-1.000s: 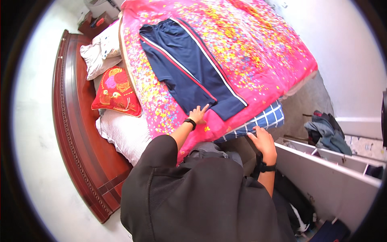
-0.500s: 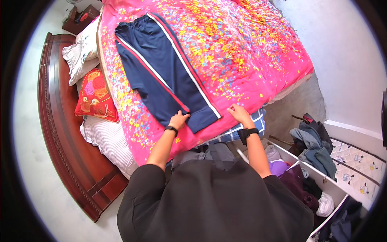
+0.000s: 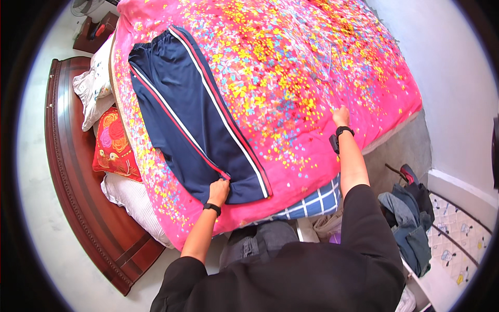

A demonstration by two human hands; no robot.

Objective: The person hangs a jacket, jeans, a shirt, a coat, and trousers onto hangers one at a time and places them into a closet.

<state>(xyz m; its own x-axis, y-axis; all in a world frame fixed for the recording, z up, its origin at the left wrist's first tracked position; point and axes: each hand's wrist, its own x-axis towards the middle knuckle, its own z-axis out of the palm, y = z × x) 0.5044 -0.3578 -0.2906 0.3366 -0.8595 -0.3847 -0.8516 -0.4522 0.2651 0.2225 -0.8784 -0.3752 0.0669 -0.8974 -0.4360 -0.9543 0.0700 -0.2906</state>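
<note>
Navy track pants (image 3: 208, 114) with red and white side stripes lie spread on the pink floral bedspread (image 3: 291, 171). The waistband is toward the far left and the leg ends are near me. My left hand (image 3: 219, 191) is closed on the pants at the lower leg, gripping cloth by the end of the inner stripe. Off to the right, apart from the pants, my right hand (image 3: 341, 115) is on or just over the bedspread. Its fingers are curled, and whatever they may hold is hidden. Both wrists wear black bands.
A dark wooden headboard (image 3: 78, 171) curves along the left, beside a red embroidered cushion (image 3: 112, 143) and a striped pillow (image 3: 132, 205). Blue checked fabric (image 3: 312, 203) shows under the bed's near edge. Piled jeans (image 3: 408, 218) lie at right, near a white wall (image 3: 460, 93).
My right hand has moved away from the pants' leg end, right and farther over the bedspread. My left hand stays at the pants' lower leg. The view has shifted.
</note>
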